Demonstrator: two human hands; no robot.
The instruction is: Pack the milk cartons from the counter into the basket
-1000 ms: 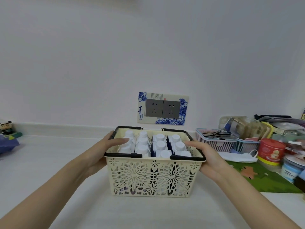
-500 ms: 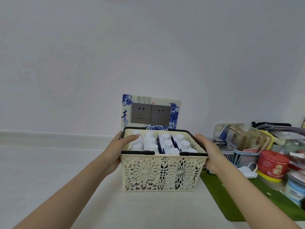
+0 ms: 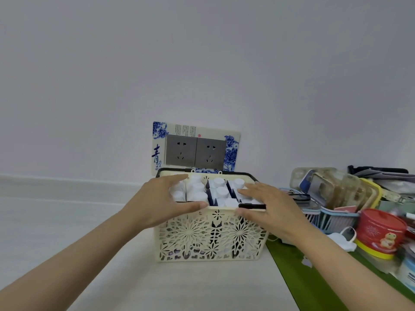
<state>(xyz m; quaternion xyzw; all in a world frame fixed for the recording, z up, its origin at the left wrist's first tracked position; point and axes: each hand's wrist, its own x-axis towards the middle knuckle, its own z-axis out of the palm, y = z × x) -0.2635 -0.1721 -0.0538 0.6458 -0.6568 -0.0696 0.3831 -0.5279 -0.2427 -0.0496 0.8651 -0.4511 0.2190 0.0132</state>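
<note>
A cream lace-pattern basket (image 3: 211, 239) with black handles stands on the white counter (image 3: 67, 221) against the wall. Several milk cartons (image 3: 221, 191) with white caps stand upright inside it, packed in rows. My left hand (image 3: 161, 200) lies over the basket's left side, fingers flat on the carton tops and thumb along the front rim. My right hand (image 3: 269, 205) lies over the right side the same way, its thumb at the front black handle. Both hands have their fingers stretched out, not clenched. No carton shows on the counter outside the basket.
A green mat (image 3: 303, 283) lies right of the basket. On it stand a red tin (image 3: 379, 232), a white face mask (image 3: 411, 241) and small baskets of clutter (image 3: 336, 216). A double wall socket (image 3: 195, 151) sits just behind the basket.
The basket has shifted right and back toward the wall. Both hands have left its sides and now rest on top of the cartons and the front rim.
</note>
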